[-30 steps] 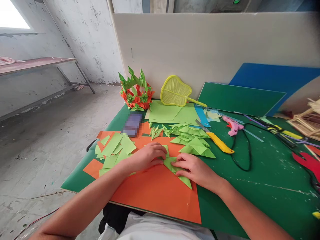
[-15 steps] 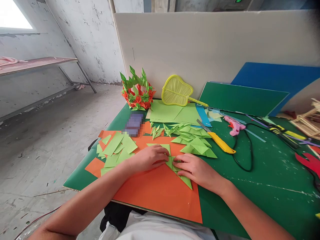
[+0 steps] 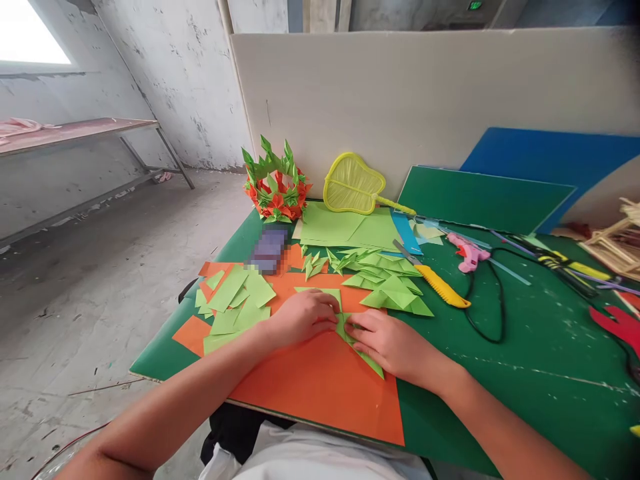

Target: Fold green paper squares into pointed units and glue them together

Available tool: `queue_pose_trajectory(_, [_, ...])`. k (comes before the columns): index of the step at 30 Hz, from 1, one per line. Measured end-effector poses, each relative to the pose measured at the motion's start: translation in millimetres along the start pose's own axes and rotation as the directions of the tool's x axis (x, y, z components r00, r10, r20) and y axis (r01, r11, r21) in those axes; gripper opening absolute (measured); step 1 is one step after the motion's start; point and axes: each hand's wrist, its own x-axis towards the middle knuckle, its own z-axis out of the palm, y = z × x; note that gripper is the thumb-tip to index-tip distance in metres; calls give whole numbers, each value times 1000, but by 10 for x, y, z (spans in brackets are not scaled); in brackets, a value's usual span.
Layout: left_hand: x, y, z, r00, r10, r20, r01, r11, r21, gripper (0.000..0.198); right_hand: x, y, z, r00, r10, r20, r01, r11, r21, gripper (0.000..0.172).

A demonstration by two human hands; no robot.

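Note:
A partly folded piece of light green paper [image 3: 371, 361] lies on the large orange sheet [image 3: 320, 393]. My left hand [image 3: 306, 316] has its fingers curled on the paper's upper left part. From the other side my right hand [image 3: 384, 339] pinches its right part, fingers bent. The fingertips of both hands meet close to the creases at the middle, and the hands cover much of the paper. Just beyond my right hand lie folded green paper pieces [image 3: 397, 293]. Cut green paper pieces [image 3: 240, 300] are spread beside my left forearm.
A green and orange paper crown [image 3: 277, 193] stands at the back, with a yellow fan [image 3: 353, 183] right of it. Green sheets [image 3: 350, 227] lie before the fan. A yellow utility knife [image 3: 443, 285] with bared blade and a pink glue gun [image 3: 467, 252] with black cord lie right.
The whole view has shifted slightly. Both hands stay on the green paper in nearly the same pose, with only slight finger movement.

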Motion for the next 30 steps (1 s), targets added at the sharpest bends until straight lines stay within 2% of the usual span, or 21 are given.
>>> queue_pose_trajectory(4, [-1,-28,10,1000,0,-6,0,1000,-25,15,-1,-40,38,999,5,-43,-6,1000,-15,26])
queue_pose_trajectory(6, [2,-47,-8,1000,9,0,-9,999,-54,17,4,-55,63,994,61,-95,-60,998,14,29])
queue_pose_trajectory(9, [10,-70,-32,1000,23,15,-22,996,-83,19,24,-84,89,973,169,-157,-168,986,23,45])
queue_pose_trajectory(12, [11,-82,-32,999,31,9,-30,997,-76,21,44,-114,101,969,212,-130,-218,975,-40,44])
queue_pose_trajectory(16, [2,-87,-15,997,77,8,-77,996,-41,22,47,-139,133,982,177,-70,-185,973,-139,38])
queue_pose_trajectory(21, [5,-78,-9,989,146,25,-147,988,41,24,40,-137,169,987,147,-68,-157,971,-182,33])
queue_pose_trajectory(25, [9,-60,2,990,141,28,-143,988,60,23,43,-115,171,990,133,-51,-141,970,-199,33])
queue_pose_trajectory(30, [10,-34,-5,991,126,39,-126,992,8,23,39,-114,186,990,137,-36,-141,971,-193,37])
